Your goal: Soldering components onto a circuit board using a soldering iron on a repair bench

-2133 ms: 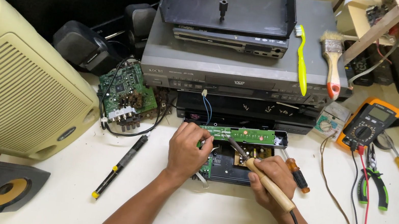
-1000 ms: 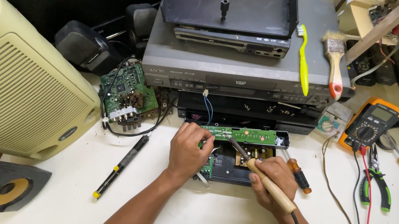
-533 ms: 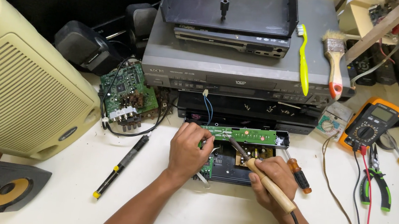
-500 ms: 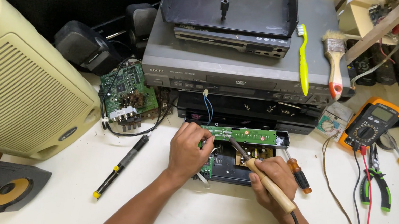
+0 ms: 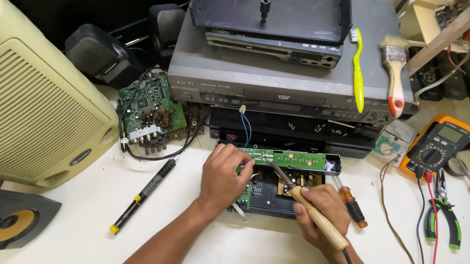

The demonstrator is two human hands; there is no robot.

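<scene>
On white bench, two hands (image 5: 223, 176) (image 5: 321, 213), one soldering iron (image 5: 312, 212)

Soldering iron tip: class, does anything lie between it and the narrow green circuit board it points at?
Nothing visible does. The right hand holds the soldering iron with its tip at the green circuit board; the left hand steadies the board from the other side, clear of the tip.

Head cam only, looks steeply down, fairly close over white workbench (image 5: 243, 254).
</scene>
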